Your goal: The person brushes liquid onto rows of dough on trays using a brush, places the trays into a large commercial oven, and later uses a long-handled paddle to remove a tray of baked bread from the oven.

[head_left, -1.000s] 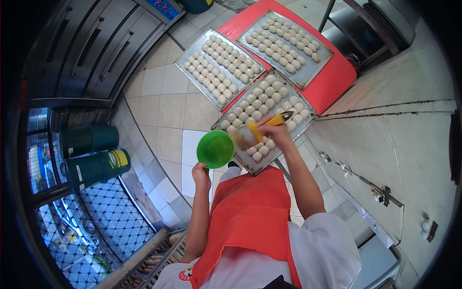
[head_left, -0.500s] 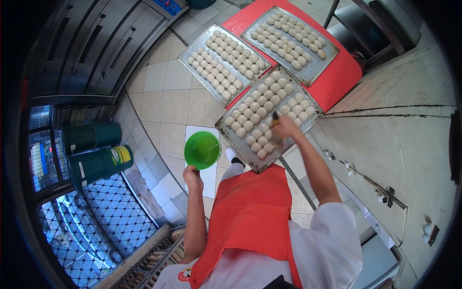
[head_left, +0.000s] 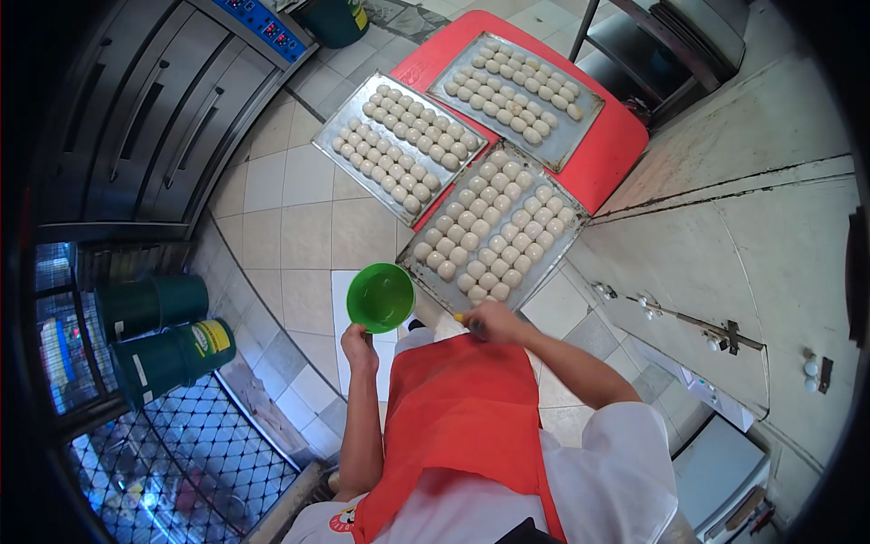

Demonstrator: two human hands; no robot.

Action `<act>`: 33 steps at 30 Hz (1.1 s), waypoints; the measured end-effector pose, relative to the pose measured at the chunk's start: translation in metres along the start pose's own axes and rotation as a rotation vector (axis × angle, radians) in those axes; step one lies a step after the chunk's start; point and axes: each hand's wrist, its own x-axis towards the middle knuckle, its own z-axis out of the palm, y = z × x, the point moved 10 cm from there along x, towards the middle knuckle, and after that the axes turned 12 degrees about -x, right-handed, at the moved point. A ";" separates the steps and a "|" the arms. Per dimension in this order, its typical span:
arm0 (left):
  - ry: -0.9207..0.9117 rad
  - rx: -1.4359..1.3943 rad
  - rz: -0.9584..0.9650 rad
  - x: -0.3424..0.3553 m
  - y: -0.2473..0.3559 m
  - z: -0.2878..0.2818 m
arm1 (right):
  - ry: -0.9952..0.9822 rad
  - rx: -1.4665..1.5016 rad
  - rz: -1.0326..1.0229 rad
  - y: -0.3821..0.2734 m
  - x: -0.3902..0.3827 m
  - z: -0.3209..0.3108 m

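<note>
I've the left hand [head_left: 360,346] gripping a green bowl [head_left: 381,297] at its one o'clock; the right hand [head_left: 494,323] clasps a yellow brush [head_left: 459,317], dough balls [head_left: 467,219] at twelve.

From the wearer's head, the left of two side-by-side fisheyes looks steeply down. The left hand [head_left: 359,346] and right hand [head_left: 494,323] fall just below mid-frame; the apron [head_left: 462,390] lies this side of the grip, the nearest tray [head_left: 449,290] beyond. Coverage spreads to the oven [head_left: 172,127], far left of the grip, and cabinet [head_left: 725,263], right.
</note>
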 end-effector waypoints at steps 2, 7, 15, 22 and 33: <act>-0.024 0.004 -0.010 0.015 0.009 -0.010 | -0.162 0.280 0.190 0.048 0.011 -0.020; -0.258 0.074 -0.006 0.059 0.053 -0.002 | 1.012 0.049 0.806 0.219 -0.052 -0.210; -0.321 0.247 0.076 0.166 0.119 -0.058 | 0.680 0.769 0.422 -0.122 0.149 -0.103; -0.447 0.397 0.094 0.228 0.176 -0.017 | 0.262 -0.098 0.064 -0.277 0.337 0.015; -0.595 0.221 -0.041 0.313 0.243 0.167 | 1.089 1.757 0.285 -0.052 0.344 -0.073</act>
